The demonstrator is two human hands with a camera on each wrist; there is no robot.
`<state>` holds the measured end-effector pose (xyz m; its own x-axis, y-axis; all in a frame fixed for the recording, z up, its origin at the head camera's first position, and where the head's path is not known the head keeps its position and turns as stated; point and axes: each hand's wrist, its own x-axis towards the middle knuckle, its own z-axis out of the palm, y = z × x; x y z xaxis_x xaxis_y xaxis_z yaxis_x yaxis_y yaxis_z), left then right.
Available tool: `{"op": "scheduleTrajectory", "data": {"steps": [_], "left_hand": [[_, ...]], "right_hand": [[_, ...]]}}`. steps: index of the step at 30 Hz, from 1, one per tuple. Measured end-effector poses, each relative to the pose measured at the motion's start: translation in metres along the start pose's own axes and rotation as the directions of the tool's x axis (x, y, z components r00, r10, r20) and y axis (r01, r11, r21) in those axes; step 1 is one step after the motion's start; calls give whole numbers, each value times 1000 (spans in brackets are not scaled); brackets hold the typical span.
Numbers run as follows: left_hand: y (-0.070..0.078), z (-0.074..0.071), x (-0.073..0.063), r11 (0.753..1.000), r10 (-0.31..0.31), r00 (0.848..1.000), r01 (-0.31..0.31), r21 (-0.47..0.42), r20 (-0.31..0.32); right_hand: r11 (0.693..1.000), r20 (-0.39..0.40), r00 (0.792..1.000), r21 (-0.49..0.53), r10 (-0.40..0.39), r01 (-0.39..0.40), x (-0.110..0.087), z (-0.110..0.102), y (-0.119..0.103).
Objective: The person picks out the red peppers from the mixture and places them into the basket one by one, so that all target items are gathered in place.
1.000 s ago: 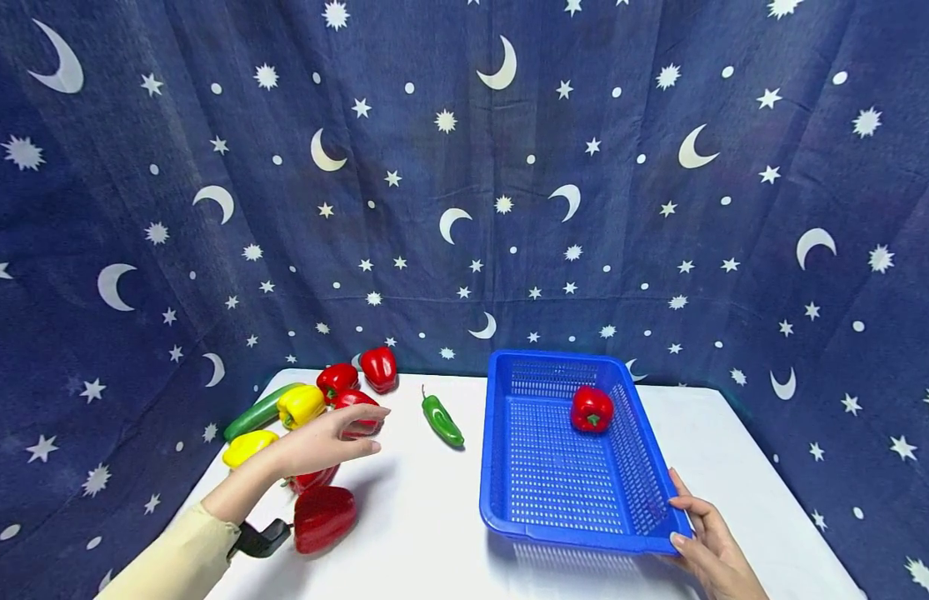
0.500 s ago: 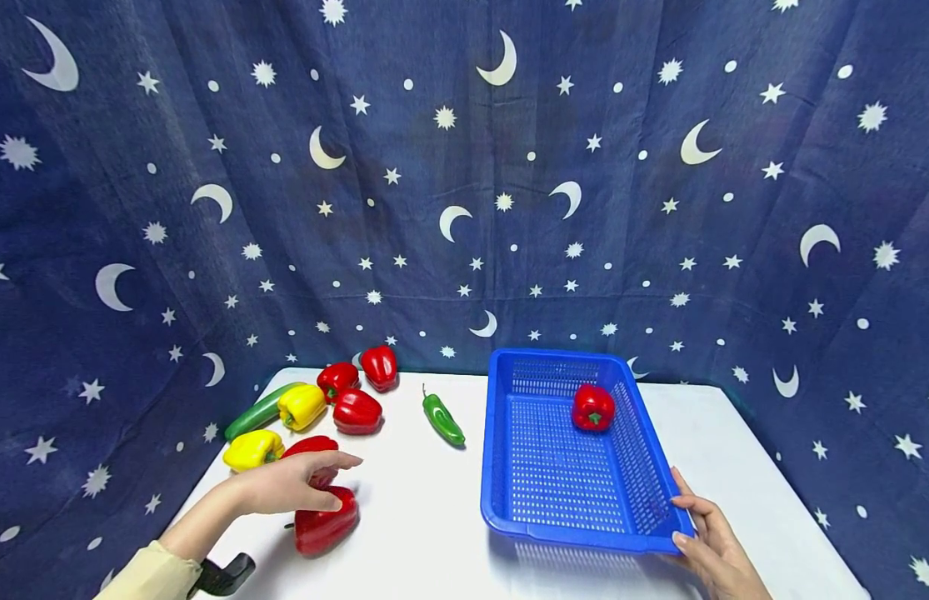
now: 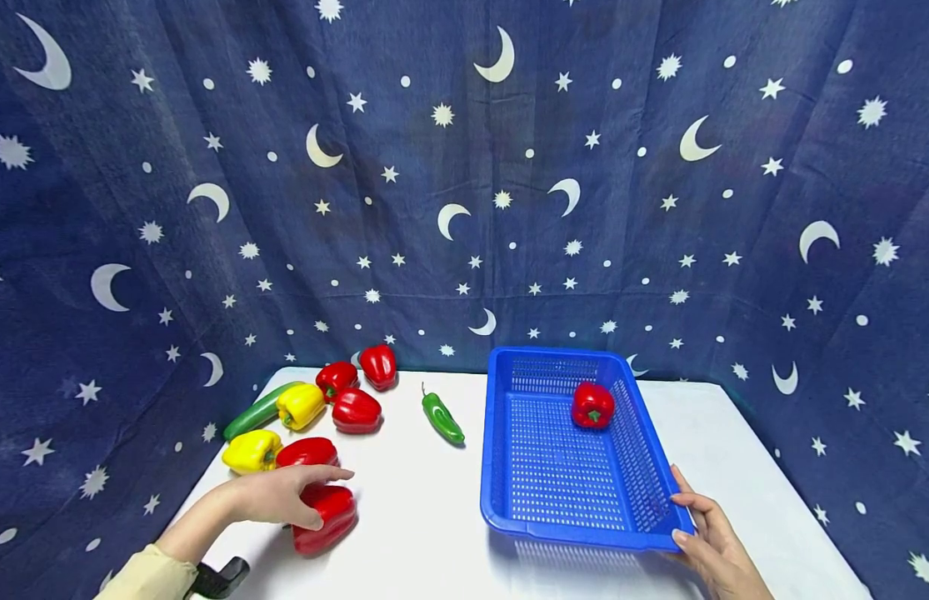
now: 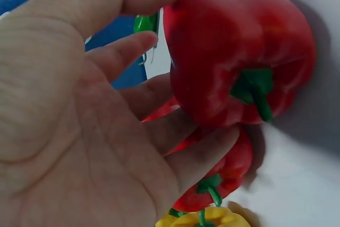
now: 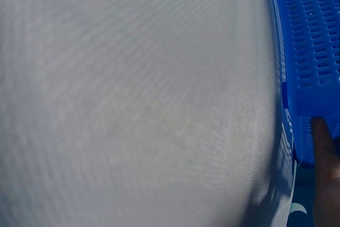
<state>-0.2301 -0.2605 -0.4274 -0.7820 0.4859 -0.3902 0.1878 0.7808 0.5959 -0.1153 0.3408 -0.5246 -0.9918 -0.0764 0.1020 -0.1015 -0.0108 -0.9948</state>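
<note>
My left hand (image 3: pixel 280 493) reaches over the nearest red bell pepper (image 3: pixel 327 527), its thumb on the near side and its fingers stretched along the far side. In the left wrist view the thumb tip meets the edge of this pepper (image 4: pixel 239 51), whose green stem faces the camera. The palm is apart from it, and some fingers pass partly behind it. My right hand (image 3: pixel 713 542) grips the near right corner of a blue plastic basket (image 3: pixel 576 533). One red bell pepper (image 3: pixel 593 406) lies inside. A finger (image 5: pixel 322 147) shows against the basket (image 5: pixel 313 67) in the right wrist view.
Behind my left hand lie another red bell pepper (image 3: pixel 308 452), two yellow ones (image 3: pixel 250 452), a cucumber (image 3: pixel 257 412) and several more red peppers (image 3: pixel 357 411). A green chili pepper (image 3: pixel 442 418) lies left of the basket. A starry blue curtain (image 3: pixel 434 167) surrounds the white table (image 3: pixel 412 525).
My left hand has come down and toward me, from above the farther peppers to the nearest red one. My right hand stays on the basket corner.
</note>
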Motion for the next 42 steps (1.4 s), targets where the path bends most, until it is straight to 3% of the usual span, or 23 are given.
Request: {"op": "scheduleTrajectory", "data": {"steps": [6,17,22,29,33,36,42], "left_hand": [[-2,2,-2,995,-80,996,82,-56,25],[4,10,9,998,-30,999,31,-59,19],[12,20,18,993,-68,998,67,-98,-7],[23,33,28,983,-132,987,119,-137,-94],[23,35,28,978,-150,984,133,-163,-96],[20,34,26,975,-137,988,123,-183,-66],[12,30,20,978,-40,999,41,-204,8]], "right_hand": [[1000,-1,1000,1,0,0,0,1,-2],[1000,-10,1000,4,-10,10,0,1,-3],[1000,-7,1000,-11,-3,3,0,1,-1],[1000,-1,1000,-7,5,-5,0,1,0],[1000,13,1000,1,-11,11,0,1,0],[1000,14,1000,-1,-11,11,0,1,0],[1000,-8,1000,-11,12,-12,-1,1,-1]]}}
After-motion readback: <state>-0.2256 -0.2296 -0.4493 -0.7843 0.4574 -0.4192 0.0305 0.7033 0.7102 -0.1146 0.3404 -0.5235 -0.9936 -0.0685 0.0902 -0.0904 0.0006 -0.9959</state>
